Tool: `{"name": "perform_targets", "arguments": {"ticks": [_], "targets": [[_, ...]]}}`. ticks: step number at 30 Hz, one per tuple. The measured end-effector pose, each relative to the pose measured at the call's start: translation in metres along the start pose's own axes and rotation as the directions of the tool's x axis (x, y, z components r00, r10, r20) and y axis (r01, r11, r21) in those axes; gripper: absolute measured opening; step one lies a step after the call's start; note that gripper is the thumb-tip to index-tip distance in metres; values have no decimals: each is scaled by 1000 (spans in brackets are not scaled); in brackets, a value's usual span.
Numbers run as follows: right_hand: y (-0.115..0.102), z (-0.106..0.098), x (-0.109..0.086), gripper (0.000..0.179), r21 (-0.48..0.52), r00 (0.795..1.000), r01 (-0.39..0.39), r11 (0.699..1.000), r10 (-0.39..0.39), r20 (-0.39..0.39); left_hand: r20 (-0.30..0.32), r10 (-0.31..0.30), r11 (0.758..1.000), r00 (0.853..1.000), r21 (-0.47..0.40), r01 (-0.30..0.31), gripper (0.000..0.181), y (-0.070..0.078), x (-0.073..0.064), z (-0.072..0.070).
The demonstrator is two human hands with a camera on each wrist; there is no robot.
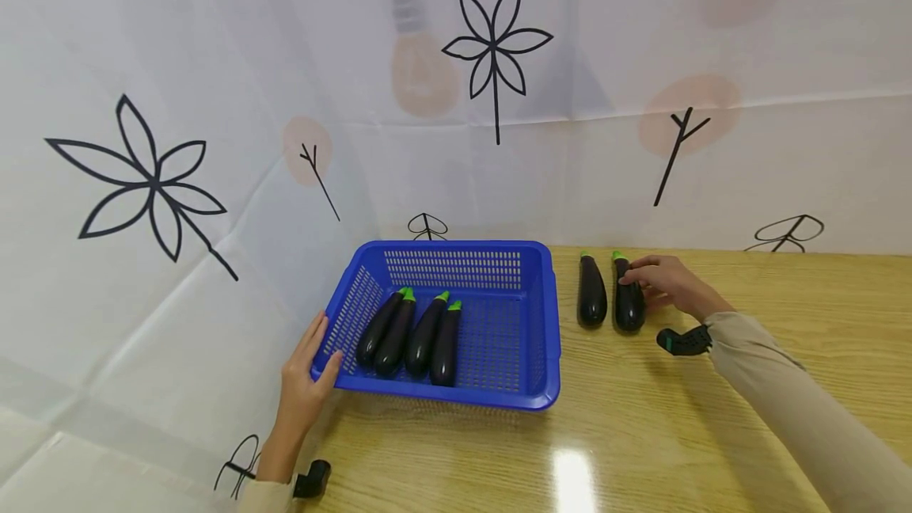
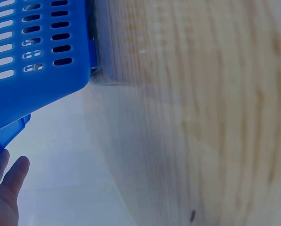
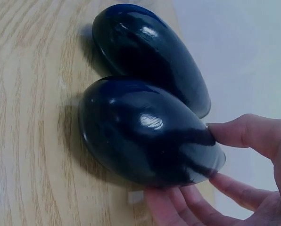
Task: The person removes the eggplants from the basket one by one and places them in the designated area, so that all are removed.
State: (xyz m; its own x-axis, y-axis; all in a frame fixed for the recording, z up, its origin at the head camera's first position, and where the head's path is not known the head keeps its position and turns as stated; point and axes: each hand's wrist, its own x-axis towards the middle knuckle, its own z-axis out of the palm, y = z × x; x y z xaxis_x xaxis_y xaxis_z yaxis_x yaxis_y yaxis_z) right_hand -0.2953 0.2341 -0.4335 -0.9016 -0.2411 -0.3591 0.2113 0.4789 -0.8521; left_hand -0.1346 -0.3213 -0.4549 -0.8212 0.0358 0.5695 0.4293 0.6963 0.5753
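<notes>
Four eggplants [image 1: 426, 336] in a blue basket [image 1: 456, 395], left hand [image 1: 305, 374] at its left edge, thumb and fingers apart; to the right on the table [image 1: 484, 457], a loose eggplant [image 1: 592, 295] just beside a second eggplant [image 1: 630, 309], pinched between thumb and fingers of the right hand [image 1: 667, 283].

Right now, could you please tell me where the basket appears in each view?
Head: the basket sits just left of centre, in the lower half.
Left wrist: its slotted side fills the upper left, cut off by the picture's edges.
Right wrist: not in it.
Shared landmark: the wood-grained table, partly visible in all three views.
</notes>
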Motion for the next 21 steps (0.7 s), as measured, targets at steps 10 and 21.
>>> {"name": "perform_targets", "arguments": {"ticks": [10, 21], "targets": [[-2, 4, 0, 73, -4, 1000, -12, 1000, 12, -26, 9, -14, 1000, 1000, 10, 14, 60, 0, 0, 0], [-4, 4, 0, 74, -10, 999, -26, 1000, 25, -37, 5, 3, 1000, 1000, 12, -3, 60, 0, 0, 1]]}}
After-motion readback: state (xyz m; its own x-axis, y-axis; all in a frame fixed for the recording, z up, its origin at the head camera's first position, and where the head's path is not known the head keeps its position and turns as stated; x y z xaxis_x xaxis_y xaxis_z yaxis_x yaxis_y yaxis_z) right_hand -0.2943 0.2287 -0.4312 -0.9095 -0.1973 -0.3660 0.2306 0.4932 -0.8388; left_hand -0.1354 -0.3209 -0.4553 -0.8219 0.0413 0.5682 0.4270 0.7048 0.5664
